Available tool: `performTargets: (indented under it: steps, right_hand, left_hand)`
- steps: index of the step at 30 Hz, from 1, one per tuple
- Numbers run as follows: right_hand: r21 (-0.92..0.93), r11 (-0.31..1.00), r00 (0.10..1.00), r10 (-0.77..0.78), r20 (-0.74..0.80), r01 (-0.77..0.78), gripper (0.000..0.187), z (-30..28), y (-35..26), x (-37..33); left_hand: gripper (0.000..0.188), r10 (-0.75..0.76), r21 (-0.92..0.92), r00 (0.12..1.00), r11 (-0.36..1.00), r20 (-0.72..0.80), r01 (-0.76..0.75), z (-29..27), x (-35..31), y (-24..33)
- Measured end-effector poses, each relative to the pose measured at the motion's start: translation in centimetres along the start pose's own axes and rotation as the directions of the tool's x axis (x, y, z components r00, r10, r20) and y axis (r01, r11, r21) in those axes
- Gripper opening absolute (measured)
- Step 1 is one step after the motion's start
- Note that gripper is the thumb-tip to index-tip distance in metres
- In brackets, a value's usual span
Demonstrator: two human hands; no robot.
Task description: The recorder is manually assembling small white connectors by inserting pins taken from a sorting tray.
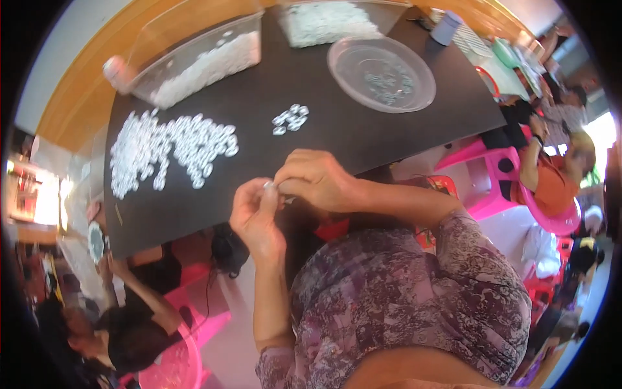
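Observation:
Over the table's front edge, my left hand (pixel 259 217) and my right hand (pixel 317 181) meet with fingertips pressed together. Both are closed in a pinch. A bit of something whitish shows by the fingertips, too small and too covered to name. Beyond my hands lies a small group of white, ring-like pieces (pixel 290 119). Farther left, a large spread of similar small white pieces (pixel 194 146) covers the tabletop. A round clear plastic dish (pixel 424 96) at the far right holds small grey-green bits.
Along the dark table's (pixel 259 159) far side stand two clear bins (pixel 256 48) of white pieces. A grey-purple cup (pixel 447 28) stands at the far right corner. Other people sit to the left and right, on pink plastic chairs (pixel 483 172).

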State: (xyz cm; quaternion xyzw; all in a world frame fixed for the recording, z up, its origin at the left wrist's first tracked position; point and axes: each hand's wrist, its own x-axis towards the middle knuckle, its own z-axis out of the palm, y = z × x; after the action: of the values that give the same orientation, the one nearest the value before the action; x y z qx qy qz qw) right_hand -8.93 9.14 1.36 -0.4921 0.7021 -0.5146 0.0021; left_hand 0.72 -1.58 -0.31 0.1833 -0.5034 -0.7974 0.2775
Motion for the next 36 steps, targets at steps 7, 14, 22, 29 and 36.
performTargets:
  steps: [7,14,22,29,36]
  right_hand:
    - [-0.271,0.962,0.979,-0.085,-0.184,0.033,0.005,-7.8,1.9,0.0]
    - [-0.499,0.809,0.933,0.161,-0.322,-0.312,0.006,-19.4,7.3,0.3]
    - [-0.781,0.613,0.993,0.069,-0.1,-0.122,0.012,-20.3,14.2,2.6]
    - [-0.769,0.636,0.982,0.174,0.071,-0.057,0.016,-20.5,16.1,3.7]
    - [-0.776,0.628,0.971,0.144,0.193,0.061,0.017,-20.0,15.3,4.2]
  left_hand:
    - [0.005,0.006,0.038,0.998,0.999,0.069,-0.008,0.1,0.1,-0.7]
    - [0.007,0.016,0.14,0.998,0.99,0.052,-0.023,1.1,1.0,-1.1]
    - [0.009,0.037,0.185,0.999,0.982,0.036,-0.043,1.2,1.0,-1.5]
    - [0.011,0.039,0.19,0.999,0.981,0.027,-0.043,1.1,1.0,-1.7]
    - [0.011,0.031,0.183,0.999,0.982,0.017,-0.034,1.1,0.9,-1.6]
